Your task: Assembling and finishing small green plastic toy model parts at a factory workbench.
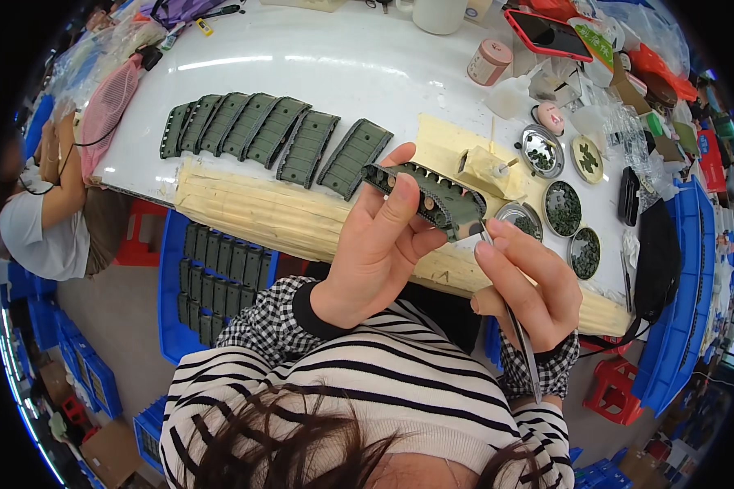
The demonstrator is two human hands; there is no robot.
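Note:
My left hand (371, 257) is closed round a dark green toy tank hull (448, 200) with tracks and small wheels along its side, held tilted above the table's front edge. In my right hand (542, 285) is a pair of metal tweezers (520, 346), their tips at the hull's right end. Whether the tips pinch a small part is too small to tell. A finger of this hand wears a tan covering (488, 301). Beyond my left hand, several similar green hull pieces (308, 147) lie in a row on the white table (359, 73).
Round dishes (563, 208) of tiny green parts stand at the right, beside a tape-covered block (491, 173) with a stick. A red-edged phone (548, 35) and pink jar (489, 63) lie farther back. A blue crate (171, 326) of green pieces sits lower left; another person (45, 220) sits left.

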